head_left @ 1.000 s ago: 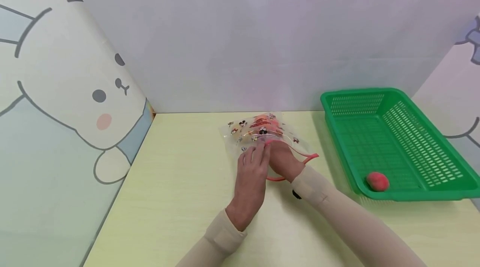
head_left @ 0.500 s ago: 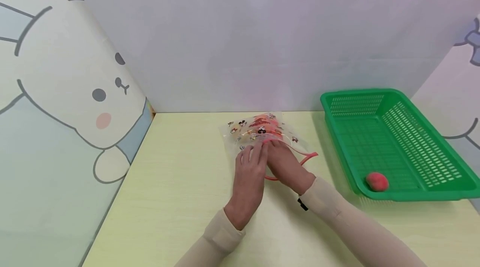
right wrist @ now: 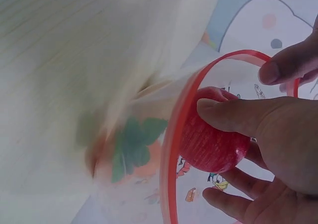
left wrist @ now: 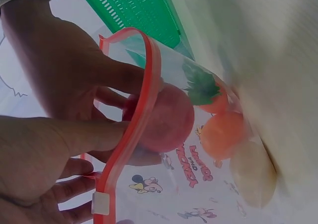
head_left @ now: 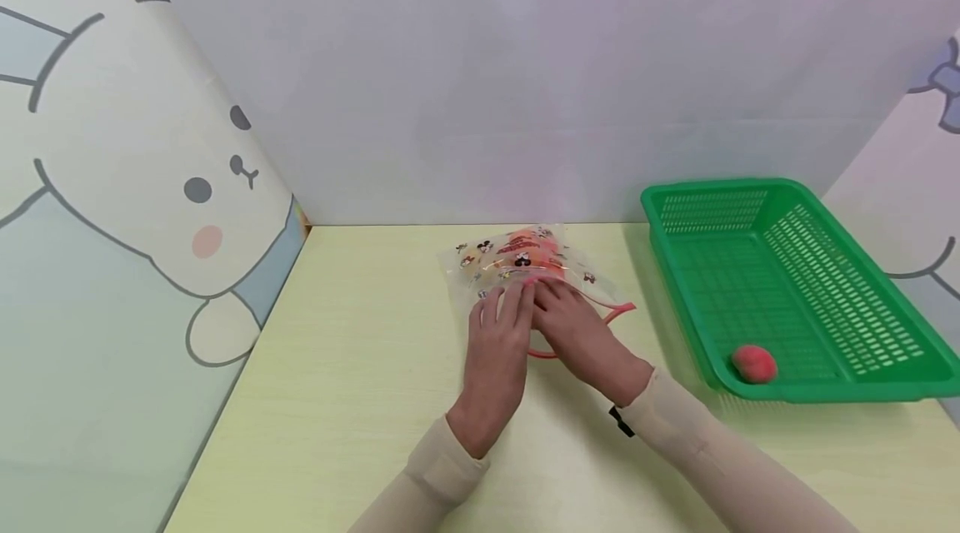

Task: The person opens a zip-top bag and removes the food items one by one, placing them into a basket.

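A clear plastic zip bag (head_left: 468,266) with a red rim and cartoon prints lies on the table, its mouth facing me. My left hand (head_left: 493,362) pinches the bag's rim on the left side. My right hand (head_left: 585,337) is at the mouth and holds a red apple (right wrist: 213,144), thumb on top and fingers beneath; the head view hides the apple. Through the plastic, the left wrist view shows an orange round fruit (left wrist: 223,134), a tan oval item (left wrist: 253,174) and an orange-red item with green leaves (left wrist: 201,85).
A green plastic basket (head_left: 678,300) stands to the right, with a red peach-like fruit (head_left: 754,364) in its near left corner. A wall (head_left: 480,100) rises behind the pale wooden table (head_left: 360,400). A rabbit-printed panel (head_left: 150,183) borders the left side.
My right hand has drawn back out of the bag, toward me and slightly right, so more of it shows. My left hand stays almost where it was on the rim.
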`<state>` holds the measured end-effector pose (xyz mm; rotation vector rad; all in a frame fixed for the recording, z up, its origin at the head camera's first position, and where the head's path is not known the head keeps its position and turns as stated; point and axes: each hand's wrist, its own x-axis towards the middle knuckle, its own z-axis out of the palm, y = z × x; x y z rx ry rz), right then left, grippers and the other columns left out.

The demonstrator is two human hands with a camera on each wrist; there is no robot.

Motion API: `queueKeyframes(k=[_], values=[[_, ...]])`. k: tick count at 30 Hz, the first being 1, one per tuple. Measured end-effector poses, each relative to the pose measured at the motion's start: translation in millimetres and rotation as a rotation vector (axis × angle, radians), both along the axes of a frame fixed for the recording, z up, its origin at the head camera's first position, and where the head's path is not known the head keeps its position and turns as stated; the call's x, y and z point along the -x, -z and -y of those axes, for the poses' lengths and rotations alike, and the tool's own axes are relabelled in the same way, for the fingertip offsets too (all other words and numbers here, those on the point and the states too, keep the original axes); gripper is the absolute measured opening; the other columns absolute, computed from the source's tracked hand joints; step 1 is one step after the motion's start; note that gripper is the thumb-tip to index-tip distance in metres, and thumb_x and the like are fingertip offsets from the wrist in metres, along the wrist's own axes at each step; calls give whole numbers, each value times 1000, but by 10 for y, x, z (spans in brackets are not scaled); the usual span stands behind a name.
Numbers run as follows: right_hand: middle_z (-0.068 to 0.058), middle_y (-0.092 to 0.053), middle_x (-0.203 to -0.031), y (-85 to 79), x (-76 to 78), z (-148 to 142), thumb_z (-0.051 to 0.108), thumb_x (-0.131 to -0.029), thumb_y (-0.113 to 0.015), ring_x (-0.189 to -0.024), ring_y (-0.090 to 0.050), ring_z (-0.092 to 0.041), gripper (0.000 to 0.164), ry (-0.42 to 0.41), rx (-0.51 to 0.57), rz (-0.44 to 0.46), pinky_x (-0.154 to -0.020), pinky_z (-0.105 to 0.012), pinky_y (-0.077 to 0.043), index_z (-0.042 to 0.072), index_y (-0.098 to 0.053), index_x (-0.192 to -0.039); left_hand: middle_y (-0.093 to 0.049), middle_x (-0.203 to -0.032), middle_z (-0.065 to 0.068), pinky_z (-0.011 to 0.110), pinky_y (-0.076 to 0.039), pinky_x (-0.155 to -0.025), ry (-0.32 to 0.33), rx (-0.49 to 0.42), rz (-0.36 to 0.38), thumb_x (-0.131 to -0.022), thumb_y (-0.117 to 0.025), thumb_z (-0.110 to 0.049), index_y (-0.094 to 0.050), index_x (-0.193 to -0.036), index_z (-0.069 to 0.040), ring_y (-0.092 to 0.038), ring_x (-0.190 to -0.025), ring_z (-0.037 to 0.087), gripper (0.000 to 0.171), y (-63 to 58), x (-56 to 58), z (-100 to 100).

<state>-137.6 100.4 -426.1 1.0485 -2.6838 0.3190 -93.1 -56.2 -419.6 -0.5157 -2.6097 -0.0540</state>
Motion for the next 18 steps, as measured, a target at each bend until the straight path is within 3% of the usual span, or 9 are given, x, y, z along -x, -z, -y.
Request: queueKeyframes(k=[5,12,18], values=[[-13,-58,-147,-21,-39,-49,0,-79,-91,-140,-52,-38,67,-31,11,-42,-110,-57,-50,10,-67,-141,-55,-147,7,44,-48,-110,-6,8,8,-80,-94,-17,-55,-153,-10,-49,-134,29,83,-7,-1,-2],[-11,-58,-145,-76,-94,-89,6,-73,-96,-139,-50,-36,74,-57,11,-59,-111,-54,-50,12,-66,-141,-54,-148,7,45,-48,-111,-15,19,26,-79,-95,-21,-54,-154,-10,-48,-136,29,86,-26,1,-3],[-10,-59,-147,-111,-148,-137,6,-74,-96,-139,-50,-34,72,-85,7,-89,-114,-52,-47,14,-68,-140,-54,-147,7,47,-47,-112,-10,12,20,-80,-94,-19,-55,-153,-11,-48,-136,29,84,-18,14,-3]])
